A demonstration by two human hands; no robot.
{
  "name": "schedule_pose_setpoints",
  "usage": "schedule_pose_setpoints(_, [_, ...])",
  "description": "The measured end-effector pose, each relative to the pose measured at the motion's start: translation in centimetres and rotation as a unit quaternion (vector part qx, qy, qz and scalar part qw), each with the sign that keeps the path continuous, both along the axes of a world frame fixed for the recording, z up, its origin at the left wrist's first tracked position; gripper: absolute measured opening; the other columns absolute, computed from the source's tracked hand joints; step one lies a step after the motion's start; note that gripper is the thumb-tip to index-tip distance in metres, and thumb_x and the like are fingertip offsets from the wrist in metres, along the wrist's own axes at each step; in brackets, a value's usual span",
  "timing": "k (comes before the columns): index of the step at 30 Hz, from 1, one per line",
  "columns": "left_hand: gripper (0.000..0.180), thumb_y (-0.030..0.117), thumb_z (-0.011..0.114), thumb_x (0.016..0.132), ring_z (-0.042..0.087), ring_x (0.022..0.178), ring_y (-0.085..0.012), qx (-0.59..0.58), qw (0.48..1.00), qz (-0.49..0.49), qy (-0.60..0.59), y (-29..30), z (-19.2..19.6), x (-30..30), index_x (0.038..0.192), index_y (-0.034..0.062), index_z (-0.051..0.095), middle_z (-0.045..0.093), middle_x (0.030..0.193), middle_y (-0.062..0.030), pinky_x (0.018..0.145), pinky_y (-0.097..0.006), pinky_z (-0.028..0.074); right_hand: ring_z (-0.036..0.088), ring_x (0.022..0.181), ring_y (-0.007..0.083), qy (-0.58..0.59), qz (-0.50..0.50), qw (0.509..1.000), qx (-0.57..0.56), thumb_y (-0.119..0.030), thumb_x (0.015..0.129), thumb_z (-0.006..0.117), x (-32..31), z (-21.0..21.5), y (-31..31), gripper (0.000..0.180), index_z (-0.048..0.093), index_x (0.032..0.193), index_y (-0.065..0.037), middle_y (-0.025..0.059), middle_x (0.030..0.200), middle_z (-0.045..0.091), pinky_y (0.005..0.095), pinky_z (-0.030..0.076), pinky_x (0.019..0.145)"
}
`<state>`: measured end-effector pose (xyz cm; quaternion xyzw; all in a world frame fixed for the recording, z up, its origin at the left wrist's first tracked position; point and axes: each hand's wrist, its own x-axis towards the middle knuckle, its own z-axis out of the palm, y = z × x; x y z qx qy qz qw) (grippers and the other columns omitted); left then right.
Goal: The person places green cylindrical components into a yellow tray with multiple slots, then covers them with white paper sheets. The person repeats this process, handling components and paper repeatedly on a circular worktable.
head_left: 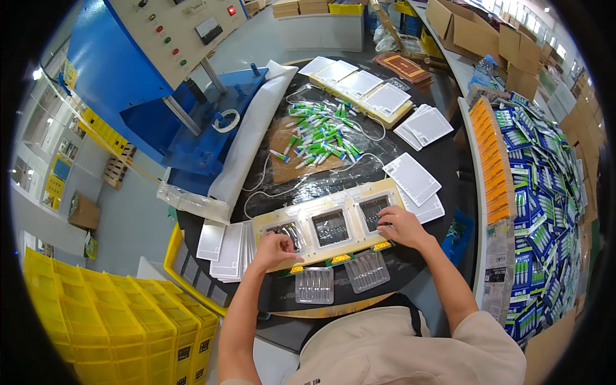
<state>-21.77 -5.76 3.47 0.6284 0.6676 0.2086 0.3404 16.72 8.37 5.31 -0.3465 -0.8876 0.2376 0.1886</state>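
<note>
Both hands rest flat-fingered, grasping nothing, on the cream three-window tray [330, 226] at the tabletop's near edge, left hand [274, 249] and right hand [399, 226] pressing its ends; its pockets look filled, while loose tubes [319, 136] remain unpacked beyond.

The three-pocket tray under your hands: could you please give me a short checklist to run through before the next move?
1. Left hand on the left pocket of the cream three-pocket tray: ok.
2. Right hand on the right pocket: ok.
3. Clear film seated flat over all three pockets: cannot tell.
4. Spare clear blister shells lying at the near table edge, in reach: ok.
5. Green-and-white tubes piled loose beyond the tray: ok.
6. White backing cards stacked to the right: ok.
</note>
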Motion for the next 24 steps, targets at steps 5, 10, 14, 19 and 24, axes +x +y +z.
schedule_pose_setpoints(5, [0.035,0.028,0.096,0.06,0.059,0.059,-0.0169,0.03,0.998,0.024,0.046,0.1,0.0,0.5,0.064,0.0082,0.067,0.065,0.06,-0.002,0.069,-0.031,0.047,0.063,0.118,0.0319,0.118,0.174,0.976,0.052,-0.006,0.088,0.064,-9.5,0.8,-6.0,0.032,0.066,0.12,0.0,0.0158,0.123,0.067,0.0419,0.052,0.102])
schedule_pose_setpoints(10, [0.029,0.015,0.094,0.068,0.055,0.06,-0.0066,-0.038,0.992,0.016,-0.115,-0.2,-0.4,-1.3,0.068,0.005,0.066,0.062,0.062,0.0014,0.057,-0.025,0.043,0.05,0.136,0.0356,0.08,0.196,0.973,0.086,-0.012,0.088,0.068,-14.8,-2.4,-10.9,0.056,0.051,0.139,0.005,0.0213,0.149,0.048,0.0471,0.04,0.115])
schedule_pose_setpoints(14, [0.023,0.011,0.088,0.078,0.053,0.064,-0.0041,-0.056,0.973,-0.012,-0.223,-0.6,-0.9,-2.5,0.074,0.0052,0.066,0.06,0.068,0.0053,0.058,-0.024,0.042,0.044,0.143,0.0348,0.067,0.178,0.975,0.119,-0.016,0.091,0.066,-14.2,-3.8,-11.4,0.058,0.048,0.143,0.004,0.0213,0.155,0.042,0.0489,0.036,0.118])
schedule_pose_setpoints(19, [0.022,0.011,0.084,0.081,0.06,0.078,-0.0126,0.016,0.966,0.133,-0.22,-1.8,2.3,-2.3,0.075,0.0033,0.065,0.066,0.082,-0.0021,0.072,-0.027,0.047,0.045,0.143,0.0306,0.001,0.13,0.982,0.135,-0.026,0.094,0.064,-14.4,-3.5,-12.6,0.058,0.05,0.145,0.0,0.0169,0.156,0.043,0.0552,0.029,0.12])
schedule_pose_setpoints(24, [0.015,0.009,0.077,0.081,0.064,0.103,-0.0336,0.26,0.958,0.12,0.025,-8.8,6.7,2.8,0.082,0.0025,0.064,0.065,0.113,-0.0149,0.088,-0.041,0.052,0.052,0.131,0.0257,-0.052,0.139,0.967,0.208,-0.035,0.098,0.06,-17.5,-4.0,-13.2,0.047,0.06,0.134,-0.006,0.0114,0.144,0.056,0.0567,0.025,0.121])
